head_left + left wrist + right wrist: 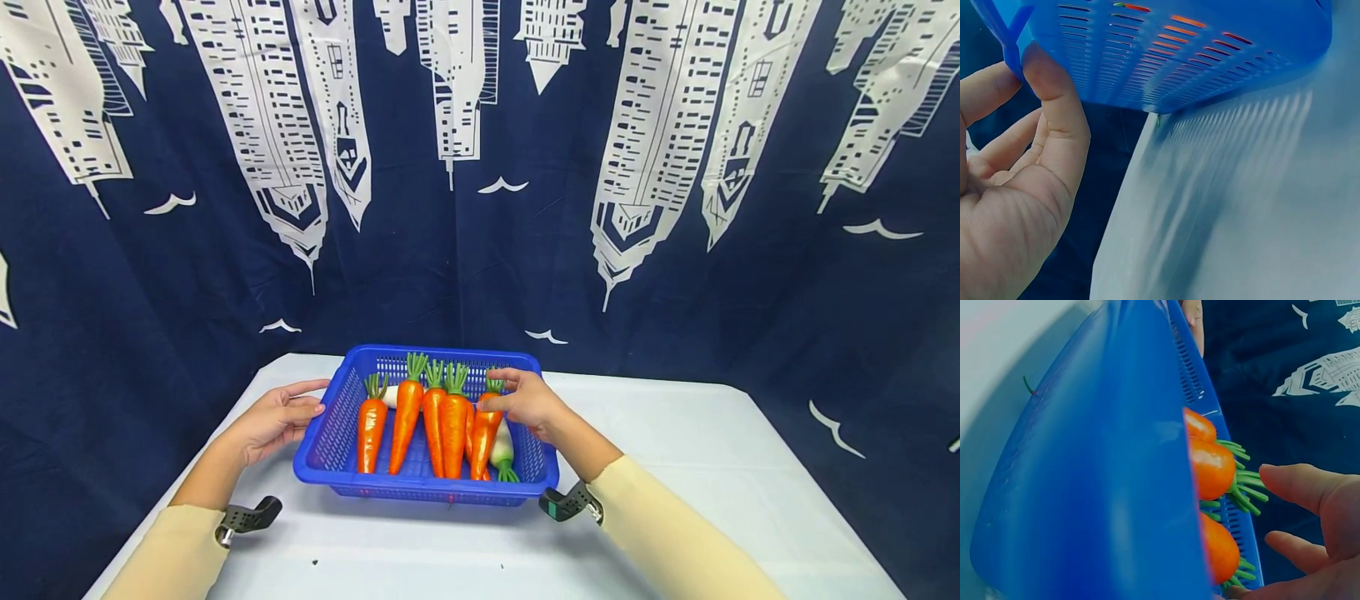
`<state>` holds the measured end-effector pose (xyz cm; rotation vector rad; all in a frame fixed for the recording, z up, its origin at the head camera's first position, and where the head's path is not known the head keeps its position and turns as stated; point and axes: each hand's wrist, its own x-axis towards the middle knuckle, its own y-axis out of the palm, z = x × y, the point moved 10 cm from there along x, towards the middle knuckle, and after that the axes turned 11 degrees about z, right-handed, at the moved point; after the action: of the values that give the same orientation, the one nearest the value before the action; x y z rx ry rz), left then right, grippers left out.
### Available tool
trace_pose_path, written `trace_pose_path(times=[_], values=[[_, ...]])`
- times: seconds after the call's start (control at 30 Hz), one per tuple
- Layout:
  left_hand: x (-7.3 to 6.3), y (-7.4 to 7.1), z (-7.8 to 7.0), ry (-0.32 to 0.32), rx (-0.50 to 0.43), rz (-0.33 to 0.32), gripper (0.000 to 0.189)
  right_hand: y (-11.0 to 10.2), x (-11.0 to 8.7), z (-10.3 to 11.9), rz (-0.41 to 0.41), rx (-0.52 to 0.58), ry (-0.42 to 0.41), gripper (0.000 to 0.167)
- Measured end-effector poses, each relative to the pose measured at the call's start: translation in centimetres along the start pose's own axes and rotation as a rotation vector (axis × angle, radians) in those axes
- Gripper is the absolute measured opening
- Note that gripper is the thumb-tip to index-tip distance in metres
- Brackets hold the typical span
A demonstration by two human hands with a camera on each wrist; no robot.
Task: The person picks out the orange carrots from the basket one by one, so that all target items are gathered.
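Observation:
A blue plastic basket (427, 483) holds several orange carrots (453, 429) with green tops. Under the rightmost carrot (487, 425) lies a white radish (502, 450) with green leaves, and another white piece (391, 396) shows partly behind the carrots at the left. My left hand (273, 421) pinches the basket's left rim between thumb and fingers, as the left wrist view shows close up. Over the basket's right side, my right hand (528, 404) reaches in with thumb and fingers apart, close to the rightmost carrot's top. The basket wall hides much of the carrots in the right wrist view.
The basket stands on a white-covered table (675, 450). Behind it hangs a dark blue cloth (465, 250) printed with white buildings and birds. A small dark speck (315, 562) lies on the table near the front.

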<state>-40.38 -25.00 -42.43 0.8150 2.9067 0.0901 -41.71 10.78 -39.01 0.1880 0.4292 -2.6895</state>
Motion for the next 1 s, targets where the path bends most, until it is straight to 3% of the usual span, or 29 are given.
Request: trace_pose_path(times=[0.37,0.7,1.0], values=[[-0.1,0.1,0.0,-0.002,-0.029,0.012,0.075,0.6,0.8,-1.0,0.028,0.023,0.044,0.062],[-0.1,0.3,0.0,-0.005,-0.026,0.015,0.074,0.6,0.8,-1.2,0.022,-0.032,0.082,0.061],[0.0,0.2,0.2,-0.015,-0.031,0.013,0.072,0.3,1.0,-0.7,0.087,-0.093,0.171,0.062]])
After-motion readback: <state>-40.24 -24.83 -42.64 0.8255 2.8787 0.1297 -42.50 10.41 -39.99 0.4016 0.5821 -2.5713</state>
